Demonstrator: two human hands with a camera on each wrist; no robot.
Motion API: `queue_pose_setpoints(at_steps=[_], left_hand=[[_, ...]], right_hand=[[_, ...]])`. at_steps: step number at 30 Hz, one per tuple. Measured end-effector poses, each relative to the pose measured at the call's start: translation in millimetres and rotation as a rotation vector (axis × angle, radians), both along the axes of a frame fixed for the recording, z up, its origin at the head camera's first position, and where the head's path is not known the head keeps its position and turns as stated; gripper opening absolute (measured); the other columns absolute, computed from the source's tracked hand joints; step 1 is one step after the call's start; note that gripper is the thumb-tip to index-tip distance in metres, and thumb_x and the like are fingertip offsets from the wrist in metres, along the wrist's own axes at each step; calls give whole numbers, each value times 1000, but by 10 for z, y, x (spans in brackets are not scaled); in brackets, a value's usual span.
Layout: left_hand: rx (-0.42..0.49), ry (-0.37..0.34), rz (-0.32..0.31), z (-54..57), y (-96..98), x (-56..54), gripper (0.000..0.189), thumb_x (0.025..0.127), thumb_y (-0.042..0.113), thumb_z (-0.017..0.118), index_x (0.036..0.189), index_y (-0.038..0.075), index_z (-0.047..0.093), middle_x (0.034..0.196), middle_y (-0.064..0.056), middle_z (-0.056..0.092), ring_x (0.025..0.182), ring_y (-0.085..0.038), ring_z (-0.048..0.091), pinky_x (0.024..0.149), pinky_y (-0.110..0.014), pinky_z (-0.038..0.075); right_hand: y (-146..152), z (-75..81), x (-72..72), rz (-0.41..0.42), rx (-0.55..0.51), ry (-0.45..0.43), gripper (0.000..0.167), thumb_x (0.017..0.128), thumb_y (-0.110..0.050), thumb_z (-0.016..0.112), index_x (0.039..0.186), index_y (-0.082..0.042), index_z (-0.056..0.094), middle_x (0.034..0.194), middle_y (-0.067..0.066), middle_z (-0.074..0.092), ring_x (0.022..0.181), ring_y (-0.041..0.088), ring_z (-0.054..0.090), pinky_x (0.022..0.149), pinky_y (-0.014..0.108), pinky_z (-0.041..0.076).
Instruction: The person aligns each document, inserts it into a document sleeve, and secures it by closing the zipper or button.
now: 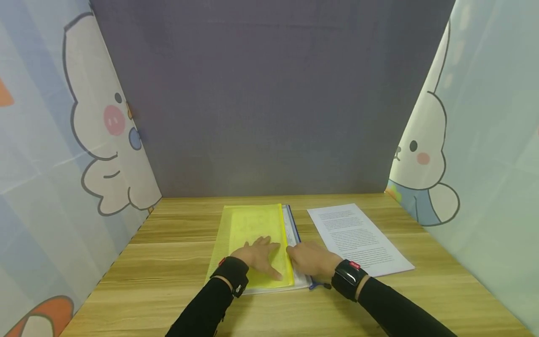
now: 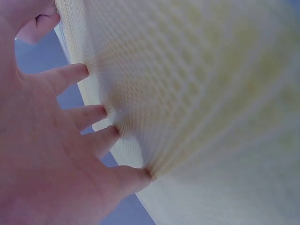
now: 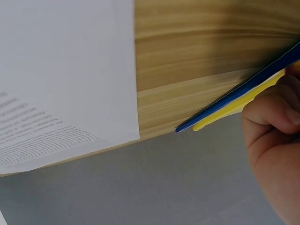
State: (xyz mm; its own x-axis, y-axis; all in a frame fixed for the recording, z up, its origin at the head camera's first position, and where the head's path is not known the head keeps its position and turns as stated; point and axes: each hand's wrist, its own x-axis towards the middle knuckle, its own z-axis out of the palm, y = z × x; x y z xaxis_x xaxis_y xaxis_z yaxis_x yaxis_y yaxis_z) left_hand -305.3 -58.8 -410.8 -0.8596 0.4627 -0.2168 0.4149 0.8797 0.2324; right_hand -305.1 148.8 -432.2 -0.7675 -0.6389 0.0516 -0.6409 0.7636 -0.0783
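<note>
A yellow mesh folder (image 1: 252, 224) lies on a white folder with a blue edge (image 1: 291, 224) in the middle of the wooden table (image 1: 168, 243). My left hand (image 1: 258, 256) lies flat on the yellow folder's near half, fingers spread. In the left wrist view the fingers (image 2: 70, 77) press straight onto the yellow mesh (image 2: 197, 93). My right hand (image 1: 311, 259) sits at the stack's right edge. In the right wrist view its curled fingers (image 3: 274, 136) grip the yellow and blue edge (image 3: 234, 96).
A printed sheet of paper (image 1: 358, 236) lies just right of the folders, also seen as the white sheet (image 3: 61, 70) in the right wrist view. Cartoon-printed curtains (image 1: 63, 164) close both sides, and a dark panel (image 1: 269, 93) closes the back.
</note>
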Motion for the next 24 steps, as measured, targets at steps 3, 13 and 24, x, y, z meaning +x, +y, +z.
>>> queue_pose_setpoints(at_steps=[3,13,24], left_hand=[[-2,1,-2,13,-1,16,99,76,64,80,157,20,41,166,-13,25,154,-35,19,117,-68,17],[7,-13,4,36,5,20,100,77,63,79,158,20,39,167,-14,23,154,-35,18,118,-68,15],[10,-13,9,21,11,6,99,77,62,81,157,21,40,167,-13,24,154,-34,17,118,-68,15]], right_hand=[[3,-14,-33,4,-5,19,16,105,-20,50,92,-15,59,71,-7,50,62,10,49,58,27,45],[-3,-24,-144,1,23,60,14,104,-20,52,95,-14,58,74,-5,53,64,11,51,63,31,49],[-14,-23,-196,-29,20,39,15,105,-21,50,97,-14,59,73,-6,53,65,10,52,64,32,51]])
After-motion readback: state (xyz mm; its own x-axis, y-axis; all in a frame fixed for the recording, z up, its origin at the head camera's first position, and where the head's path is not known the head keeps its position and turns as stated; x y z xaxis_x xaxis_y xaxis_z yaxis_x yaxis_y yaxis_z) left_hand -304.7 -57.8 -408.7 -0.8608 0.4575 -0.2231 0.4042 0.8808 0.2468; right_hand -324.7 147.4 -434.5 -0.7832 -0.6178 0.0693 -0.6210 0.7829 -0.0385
